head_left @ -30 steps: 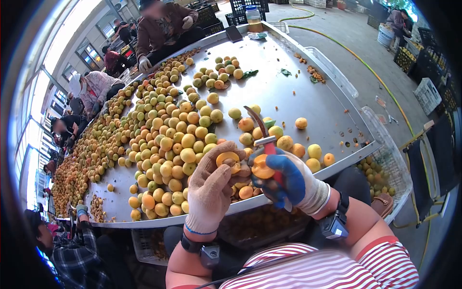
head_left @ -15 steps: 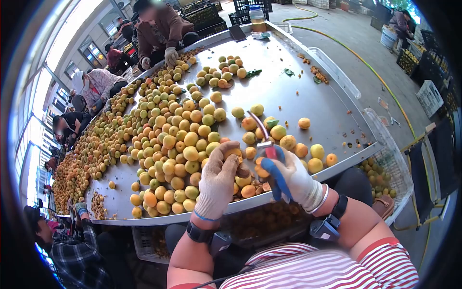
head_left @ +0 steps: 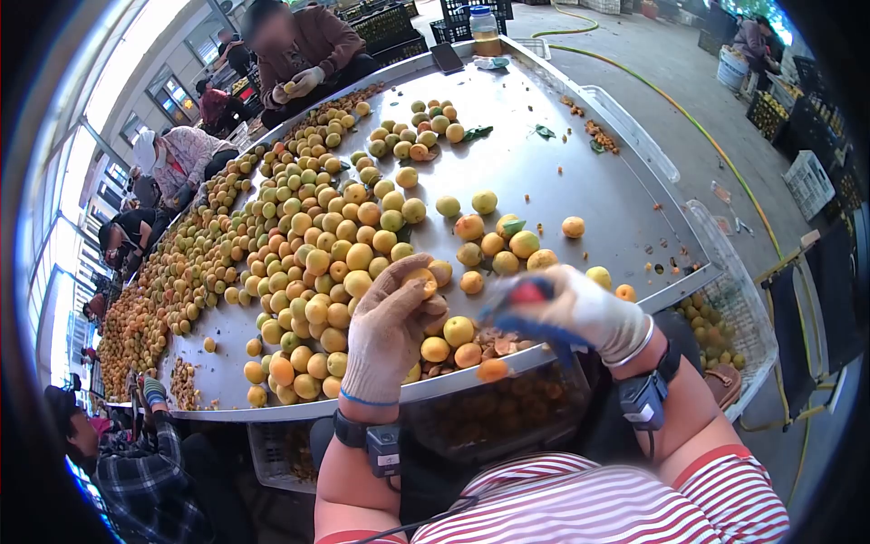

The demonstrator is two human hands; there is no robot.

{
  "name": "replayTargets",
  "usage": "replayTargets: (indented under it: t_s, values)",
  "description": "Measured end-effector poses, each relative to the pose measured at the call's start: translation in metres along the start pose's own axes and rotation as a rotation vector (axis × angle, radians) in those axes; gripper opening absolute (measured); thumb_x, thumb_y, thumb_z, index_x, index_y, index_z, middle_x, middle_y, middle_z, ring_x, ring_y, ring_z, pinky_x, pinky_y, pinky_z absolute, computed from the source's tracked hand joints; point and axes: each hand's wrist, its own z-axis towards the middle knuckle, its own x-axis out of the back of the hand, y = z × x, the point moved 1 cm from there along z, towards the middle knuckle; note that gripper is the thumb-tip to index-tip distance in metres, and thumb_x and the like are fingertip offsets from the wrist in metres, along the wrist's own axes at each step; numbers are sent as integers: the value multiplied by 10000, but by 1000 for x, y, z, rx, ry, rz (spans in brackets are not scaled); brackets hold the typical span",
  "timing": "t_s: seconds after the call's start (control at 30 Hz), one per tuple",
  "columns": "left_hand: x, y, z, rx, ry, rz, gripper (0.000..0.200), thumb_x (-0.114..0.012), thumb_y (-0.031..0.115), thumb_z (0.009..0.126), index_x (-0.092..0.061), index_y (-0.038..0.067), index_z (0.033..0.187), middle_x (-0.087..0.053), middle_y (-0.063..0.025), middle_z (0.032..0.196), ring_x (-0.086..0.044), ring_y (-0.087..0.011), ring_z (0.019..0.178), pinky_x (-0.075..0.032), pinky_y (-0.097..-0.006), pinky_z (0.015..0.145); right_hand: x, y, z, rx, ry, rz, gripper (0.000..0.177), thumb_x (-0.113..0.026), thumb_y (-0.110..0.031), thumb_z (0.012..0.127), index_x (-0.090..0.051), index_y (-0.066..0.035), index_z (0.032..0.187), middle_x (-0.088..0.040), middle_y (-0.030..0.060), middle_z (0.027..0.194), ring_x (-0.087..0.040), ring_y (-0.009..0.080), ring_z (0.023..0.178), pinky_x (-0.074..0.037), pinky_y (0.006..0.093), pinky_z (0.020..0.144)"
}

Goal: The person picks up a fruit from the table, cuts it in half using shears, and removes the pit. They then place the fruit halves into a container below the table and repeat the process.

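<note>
My left hand (head_left: 385,331), in a pale work glove, is closed around a yellow-orange apricot (head_left: 421,279) above the near edge of the metal table. To its right, my right hand (head_left: 580,313), in a white and blue glove, is smeared by motion. A red-handled tool (head_left: 528,292) is in its grip; the metal end is too blurred to make out. Below the right hand, an orange apricot piece (head_left: 492,370) shows at the table's rim. Several whole apricots (head_left: 459,330) and cut scraps (head_left: 498,343) lie between the hands.
A large heap of apricots (head_left: 299,263) covers the left of the metal table (head_left: 625,208). Crates (head_left: 489,408) of fruit stand underneath. Co-workers sit along the far and left sides. A jar (head_left: 485,32) and a dark flat object (head_left: 446,60) are at the far corner.
My left hand has shifted left and up with an apricot. My right hand has moved right with the tool, and the orange piece at its fingers is now apart, lower down. A co-worker opposite has raised their hands.
</note>
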Motion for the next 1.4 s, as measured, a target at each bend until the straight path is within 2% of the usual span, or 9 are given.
replayTargets:
  t_s: [0.07, 0.1, 0.13, 0.3, 0.57, 0.87, 1.07, 1.23, 1.4]
  values:
    - [-13, 0, -8, 18, -6, 62, 347, -587, 58, 980, -525, -39, 1307, -648, -121, 1098, -673, -171, 843, -576, -311, 764, 11, -17, -10, -119, 144, 337, 288, -738, -256, 935, -699, -36, 1117, -671, 29, 780, -622, 71, 678, -521, 234, 618]
    - [-22, -1, -13, 37, -13, 123, 350, -588, 56, 980, -515, -39, 1309, -641, -130, 1137, -689, -190, 898, -593, -336, 812, -1, -20, -7, -9, 356, 331, 294, -587, -302, 1003, -574, -70, 825, -562, 45, 595, -514, 143, 421, -412, 282, 388]
    - [-29, -3, -18, 65, -60, 160, 372, -582, 43, 976, -494, -37, 1329, -622, -141, 1196, -695, -218, 977, -593, -376, 890, 3, -12, -4, 234, 322, 158, 390, -554, -391, 1019, -524, -88, 775, -505, 54, 616, -468, 152, 429, -410, 271, 420]
    - [-64, -13, -45, 155, -201, 182, 431, -549, -4, 973, -486, -20, 1400, -625, -157, 1229, -677, -234, 1047, -571, -378, 930, -13, -12, -8, 568, 327, 423, 490, -462, -451, 1056, -399, -121, 699, -414, 56, 696, -372, 155, 453, -344, 274, 448]
    - [-76, -24, -60, 183, -273, 204, 392, -543, 5, 998, -489, -24, 1385, -618, -129, 1214, -654, -199, 1037, -552, -364, 953, -26, -21, -25, 733, 440, 125, 475, -402, -441, 1080, -440, -87, 766, -462, 57, 631, -392, 124, 410, -347, 258, 414]
    - [-79, -30, -63, 107, -217, 311, 367, -516, 1, 1015, -487, -34, 1380, -640, -126, 1208, -673, -181, 1045, -558, -312, 934, -41, -7, -23, 618, 486, 380, 414, -481, -397, 1061, -571, -35, 882, -479, 36, 578, -457, 125, 437, -376, 247, 421]
    - [-77, -51, -59, -141, -184, 545, 340, -513, -6, 1015, -524, -30, 1354, -678, -102, 1143, -686, -135, 978, -558, -273, 855, -46, -5, -14, 405, 700, 456, 433, -484, -389, 1063, -455, -114, 730, -419, 20, 615, -418, 124, 464, -335, 265, 450]
    - [-71, -52, -45, -403, -122, 958, 269, -629, 88, 958, -608, 19, 1217, -680, -205, 964, -692, -348, 872, -543, -381, 755, -36, 1, -6, 425, 668, 251, 430, -438, -368, 1082, -414, -123, 729, -397, 0, 622, -425, 112, 485, -331, 260, 458]
    - [-59, -39, -15, -389, -124, 1146, 283, -676, 201, 949, -657, 48, 1187, -691, -186, 936, -692, -334, 839, -544, -386, 734, -19, -8, -6, 392, 768, 328, 387, -465, -307, 1077, -477, -92, 755, -483, 11, 648, -490, 92, 505, -356, 254, 442]
